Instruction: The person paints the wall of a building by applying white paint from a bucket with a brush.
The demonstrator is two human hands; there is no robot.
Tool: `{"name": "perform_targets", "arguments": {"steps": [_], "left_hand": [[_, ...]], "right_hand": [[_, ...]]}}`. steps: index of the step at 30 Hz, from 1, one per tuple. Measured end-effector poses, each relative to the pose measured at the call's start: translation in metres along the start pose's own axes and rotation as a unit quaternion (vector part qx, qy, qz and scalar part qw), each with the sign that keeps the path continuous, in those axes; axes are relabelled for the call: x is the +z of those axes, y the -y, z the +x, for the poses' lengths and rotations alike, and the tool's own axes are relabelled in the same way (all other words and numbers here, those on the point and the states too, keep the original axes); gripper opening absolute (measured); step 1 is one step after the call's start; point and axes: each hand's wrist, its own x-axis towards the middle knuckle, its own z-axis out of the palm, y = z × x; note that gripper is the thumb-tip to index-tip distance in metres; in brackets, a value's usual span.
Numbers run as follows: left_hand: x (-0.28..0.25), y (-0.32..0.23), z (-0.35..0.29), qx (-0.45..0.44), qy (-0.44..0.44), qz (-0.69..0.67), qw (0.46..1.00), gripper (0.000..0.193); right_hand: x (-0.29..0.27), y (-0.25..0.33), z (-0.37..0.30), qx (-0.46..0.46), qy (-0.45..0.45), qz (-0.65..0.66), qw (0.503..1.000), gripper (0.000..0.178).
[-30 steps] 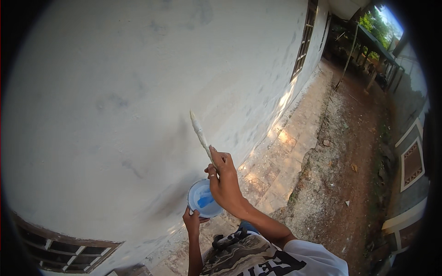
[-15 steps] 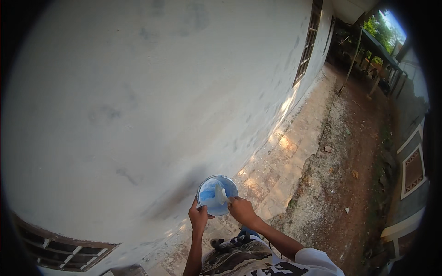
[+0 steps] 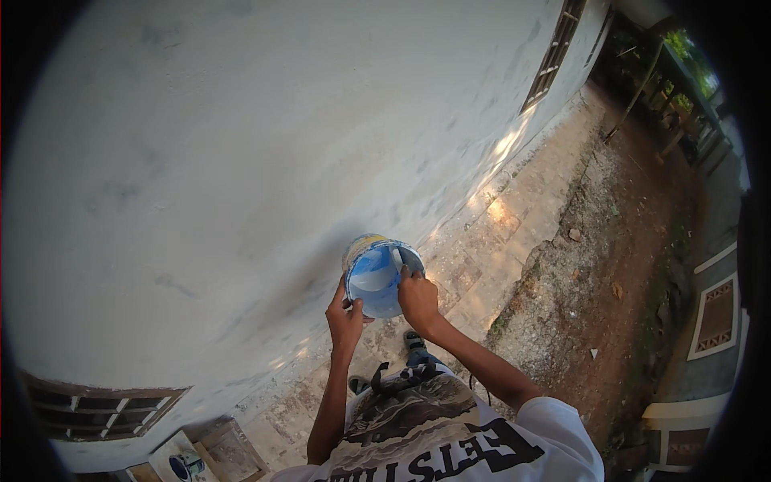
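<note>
Now that R hand (image 3: 419,301) is holding the brush (image 3: 397,259) in the bucket (image 3: 385,303), not raised by the wall (image 3: 241,161), L hand (image 3: 345,323) is gripping & tipping the bucket btwn them, so the wall's going unbrushed atm.

Soft, muted daylight covers the pale wall (image 3: 241,169), with a diffuse shadow beside the bucket (image 3: 384,305). Small warm sun patches glare on the paving (image 3: 474,277); foliage (image 3: 681,44) glows at upper right above deep shade. Fine detail looks soft. Fisheye distortion bends edges toward black, vignetted corners.
</note>
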Motion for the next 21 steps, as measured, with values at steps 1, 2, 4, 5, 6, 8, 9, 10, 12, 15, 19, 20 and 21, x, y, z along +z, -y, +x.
{"name": "perform_targets", "arguments": {"steps": [1,2,4,5,6,8,9,10,12,15,19,20,21], "left_hand": [[0.009,-0.002,0.003,-0.001,0.000,0.002,1.000,0.065],[0.018,-0.004,0.006,-0.007,0.007,-0.002,1.000,0.064],[0.034,-0.006,0.015,-0.013,0.016,-0.002,1.000,0.062],[0.041,-0.007,0.021,-0.007,0.026,-0.006,1.000,0.062],[0.048,-0.007,0.026,-0.001,0.036,-0.010,0.999,0.062],[0.063,-0.008,0.036,0.020,0.050,-0.001,0.999,0.062],[0.069,-0.008,0.041,0.040,0.058,0.005,0.997,0.063],[0.074,-0.013,0.045,0.039,0.060,0.008,0.997,0.063],[0.083,-0.022,0.054,0.040,0.072,0.036,0.996,0.062],[0.098,-0.026,0.068,0.030,0.082,0.030,0.996,0.060],[0.114,-0.023,0.076,0.022,0.055,0.043,0.997,0.059],[0.116,-0.022,0.077,0.024,0.051,0.043,0.998,0.059],[0.117,-0.020,0.078,0.019,0.041,0.041,0.998,0.060]], "right_hand": [[-0.003,-0.003,0.005,0.001,0.000,0.001,1.000,0.036],[-0.007,-0.006,0.009,0.017,-0.007,0.030,0.999,0.036],[-0.015,-0.010,0.018,0.036,-0.015,0.060,0.997,0.036],[-0.020,-0.012,0.024,0.028,-0.008,0.083,0.996,0.037],[-0.025,-0.015,0.029,0.020,-0.002,0.107,0.994,0.039],[-0.029,-0.026,0.036,-0.016,-0.019,0.109,0.994,0.040],[-0.032,-0.032,0.039,-0.058,-0.035,0.110,0.992,0.041],[-0.037,-0.037,0.045,-0.060,0.007,0.114,0.992,0.045],[-0.041,-0.052,0.048,-0.119,-0.001,0.082,0.989,0.040],[-0.036,-0.077,0.056,-0.205,0.001,0.029,0.978,0.033],[-0.051,-0.104,0.066,-0.211,-0.008,-0.005,0.977,0.029],[-0.062,-0.107,0.069,-0.170,0.059,0.027,0.983,0.033],[-0.063,-0.111,0.073,-0.175,0.058,0.028,0.982,0.033]]}}
